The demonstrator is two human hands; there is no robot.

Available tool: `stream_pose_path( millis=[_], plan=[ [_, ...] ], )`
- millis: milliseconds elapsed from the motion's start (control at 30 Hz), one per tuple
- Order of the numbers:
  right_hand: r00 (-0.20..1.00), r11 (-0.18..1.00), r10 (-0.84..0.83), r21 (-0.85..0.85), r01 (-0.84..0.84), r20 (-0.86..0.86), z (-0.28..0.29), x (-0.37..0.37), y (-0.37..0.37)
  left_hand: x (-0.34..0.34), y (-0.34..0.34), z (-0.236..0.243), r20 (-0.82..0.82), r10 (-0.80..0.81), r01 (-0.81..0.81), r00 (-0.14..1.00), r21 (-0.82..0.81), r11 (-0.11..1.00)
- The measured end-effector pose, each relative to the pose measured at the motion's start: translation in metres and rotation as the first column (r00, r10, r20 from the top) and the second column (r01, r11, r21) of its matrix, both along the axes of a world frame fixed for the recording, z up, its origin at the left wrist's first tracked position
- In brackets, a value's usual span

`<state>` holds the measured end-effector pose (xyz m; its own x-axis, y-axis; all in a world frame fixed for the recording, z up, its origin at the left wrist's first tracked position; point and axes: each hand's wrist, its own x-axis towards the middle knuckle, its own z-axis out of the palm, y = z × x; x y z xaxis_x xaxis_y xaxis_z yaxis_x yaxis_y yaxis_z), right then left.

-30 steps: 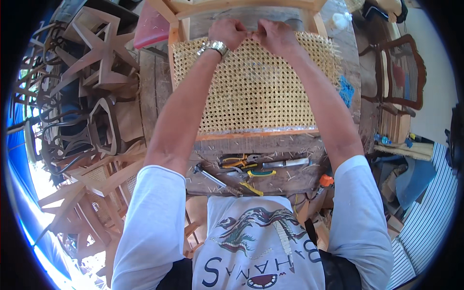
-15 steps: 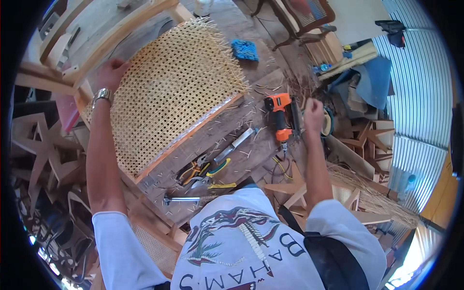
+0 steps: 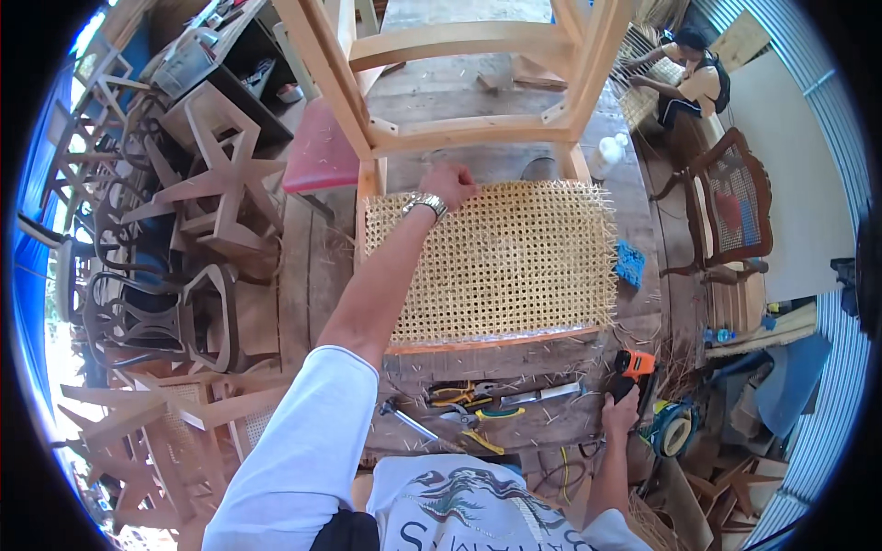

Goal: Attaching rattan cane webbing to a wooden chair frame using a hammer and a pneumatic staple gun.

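Note:
A sheet of woven cane webbing [image 3: 501, 262] with frayed edges covers the back of a wooden chair frame [image 3: 469, 131] lying on the workbench. My left hand [image 3: 450, 186], with a metal-band watch at the wrist, is at the webbing's far edge, fingers curled down on it. At the bench's right edge my right hand [image 3: 621, 413] wraps round the black handle of an orange and black pneumatic stapler [image 3: 634, 365]. A chisel [image 3: 542, 394], pliers [image 3: 459, 393], yellow-handled cutters [image 3: 487, 418] and a hammer [image 3: 411, 421] lie just nearer than the webbing.
Right of the webbing lies a blue cloth-like pad [image 3: 629, 264], with a white bottle [image 3: 608, 154] beyond it. Cane scraps litter the workbench [image 3: 570, 363]. A carved chair [image 3: 735, 207] stands at right; another person [image 3: 694, 83] sits behind it. Star-shaped wooden bases [image 3: 220, 174] crowd the left.
My right hand has closed round the stapler's handle; earlier it was beside the tool. My left hand stays at the webbing's far edge. The view has turned, so the webbing now appears square-on.

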<state>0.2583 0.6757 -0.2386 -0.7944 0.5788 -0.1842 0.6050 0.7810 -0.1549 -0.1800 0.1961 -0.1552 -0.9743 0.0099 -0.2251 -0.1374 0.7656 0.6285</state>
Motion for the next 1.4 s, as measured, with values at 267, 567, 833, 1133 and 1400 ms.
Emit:
stream_pose_path(
  millis=[267,567,833,1133,1400],
  plan=[
    [0.994,0.988,-0.049,-0.139,0.061,0.093,-0.01,-0.01,0.016,-0.001,-0.004,-0.007,0.058,0.005,-0.009,0.998,0.069,0.998],
    [0.982,0.979,-0.187,-0.082,0.188,0.015,0.037,-0.01,0.045,-0.007,-0.008,-0.013,0.048,0.002,-0.015,0.999,0.272,0.962],
    [0.947,0.744,-0.293,-0.654,0.139,-0.133,0.208,-0.058,-0.033,-0.021,-0.021,-0.007,0.179,-0.181,0.137,0.967,0.233,0.963],
    [0.984,0.541,0.138,-0.824,-0.17,-0.113,0.263,-0.226,-0.209,-0.03,-0.028,-0.022,0.171,-0.349,0.26,0.921,0.396,0.881],
    [0.97,0.658,0.238,-0.728,-0.193,-0.043,0.219,-0.31,-0.278,-0.033,-0.023,-0.045,0.091,-0.356,0.285,0.93,0.431,0.856]
  ],
)
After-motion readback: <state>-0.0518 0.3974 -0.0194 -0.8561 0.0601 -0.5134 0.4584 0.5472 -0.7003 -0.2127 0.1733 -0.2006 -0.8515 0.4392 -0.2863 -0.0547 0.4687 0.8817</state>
